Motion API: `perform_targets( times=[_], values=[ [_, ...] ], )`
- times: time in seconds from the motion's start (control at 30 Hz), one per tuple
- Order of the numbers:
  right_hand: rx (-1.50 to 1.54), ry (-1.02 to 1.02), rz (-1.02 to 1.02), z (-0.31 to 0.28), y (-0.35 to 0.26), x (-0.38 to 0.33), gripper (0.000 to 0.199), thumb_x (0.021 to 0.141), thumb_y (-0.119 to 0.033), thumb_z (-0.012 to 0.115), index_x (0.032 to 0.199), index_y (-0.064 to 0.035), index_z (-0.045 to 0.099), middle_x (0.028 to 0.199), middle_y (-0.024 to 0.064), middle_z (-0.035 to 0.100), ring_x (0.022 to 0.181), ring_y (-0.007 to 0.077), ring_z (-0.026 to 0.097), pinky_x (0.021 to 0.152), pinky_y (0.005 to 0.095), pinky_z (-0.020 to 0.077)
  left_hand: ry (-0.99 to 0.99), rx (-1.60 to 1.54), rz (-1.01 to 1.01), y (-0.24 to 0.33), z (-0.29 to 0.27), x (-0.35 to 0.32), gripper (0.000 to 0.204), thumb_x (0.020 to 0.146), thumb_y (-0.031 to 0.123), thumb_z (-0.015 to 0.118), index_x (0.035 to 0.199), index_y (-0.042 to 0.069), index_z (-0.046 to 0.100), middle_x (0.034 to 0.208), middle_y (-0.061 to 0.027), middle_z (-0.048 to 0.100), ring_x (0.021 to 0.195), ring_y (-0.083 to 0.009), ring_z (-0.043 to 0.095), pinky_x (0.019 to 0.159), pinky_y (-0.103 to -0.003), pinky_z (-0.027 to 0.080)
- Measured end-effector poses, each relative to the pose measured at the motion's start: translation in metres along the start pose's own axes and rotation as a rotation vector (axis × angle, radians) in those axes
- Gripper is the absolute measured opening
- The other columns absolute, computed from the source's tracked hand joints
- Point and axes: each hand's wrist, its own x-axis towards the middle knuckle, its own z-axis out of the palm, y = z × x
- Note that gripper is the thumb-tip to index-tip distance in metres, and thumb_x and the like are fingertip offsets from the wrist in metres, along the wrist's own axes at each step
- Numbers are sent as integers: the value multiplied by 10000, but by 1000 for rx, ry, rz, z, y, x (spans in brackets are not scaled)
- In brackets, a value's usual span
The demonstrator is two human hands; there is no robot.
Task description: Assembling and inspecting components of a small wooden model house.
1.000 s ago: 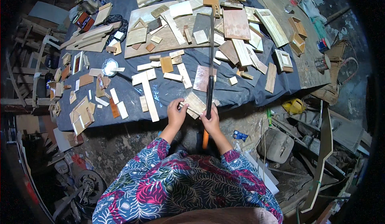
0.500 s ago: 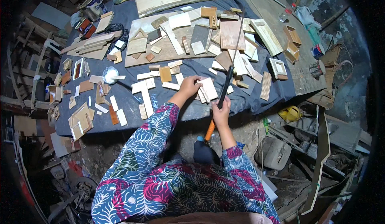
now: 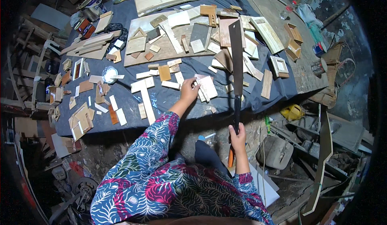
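Observation:
My left hand [image 3: 189, 92] is closed at the cloth-covered table's near edge, its fingertips pinching a narrow wood strip [image 3: 200, 88]. The strip lies against a small pale square wood board [image 3: 209, 85]. My right hand [image 3: 238, 136] wraps round the black and orange handle of a long straight saw [image 3: 237, 59]. Its flat dark blade points away from me over the table's right part, with a small hole near the tip. The teeth are too small to make out. The blade stands right of the square board, apart from it.
Loose wood offcuts lie across the dark cloth, many on a large wooden board [image 3: 133, 59]. A white glue tub [image 3: 109, 75] stands left, small wooden frames [image 3: 78, 68] beyond it. Paint cans [image 3: 318, 67] are at the right. A grey jerrycan [image 3: 278, 154] sits on the floor.
My right hand has drawn back toward me and to the right with the saw. Its blade has turned from edge-on to flat-side view. My left hand stays at the wood pieces.

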Motion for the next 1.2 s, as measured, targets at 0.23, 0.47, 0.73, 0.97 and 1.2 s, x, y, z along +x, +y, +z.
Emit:
perform_targets(
  times=[0.23,0.47,0.73,0.97,1.2],
  values=[
    [24,96,98,-30,11,-15,172,773,-153,592,832,-19,501,627,-23,465,560,44,390,498,211,344,88,44,118,27,24,41,278,681,159,630,921,40,555,907,-153,534,871,-309,498,771,-363,401],
    [-23,183,87,-53,-13,-43,120,785,-88,561,848,-10,496,698,-25,483,620,42,431,556,178,351,-38,336,146,24,62,157,175,725,101,521,888,42,550,898,-133,543,886,-318,480,764,-408,392],
    [-160,290,84,-86,14,-55,119,765,-93,583,762,-38,478,602,-43,433,525,33,394,450,193,324,-249,598,-29,30,62,177,245,707,179,577,929,76,564,928,-106,571,950,-261,480,783,-425,365],
    [-109,256,140,-89,16,-45,132,759,-79,589,810,-12,488,605,-31,473,541,28,406,500,180,342,-321,696,-210,34,53,187,219,714,158,508,893,79,607,1008,-130,560,1007,-285,474,838,-424,356],
    [-87,225,85,-83,30,-40,84,784,-88,561,816,-45,496,575,-51,429,480,16,370,415,177,269,-399,762,-230,45,24,208,299,734,152,438,972,57,592,1076,-141,535,1070,-311,440,882,-432,333]
  ],
)
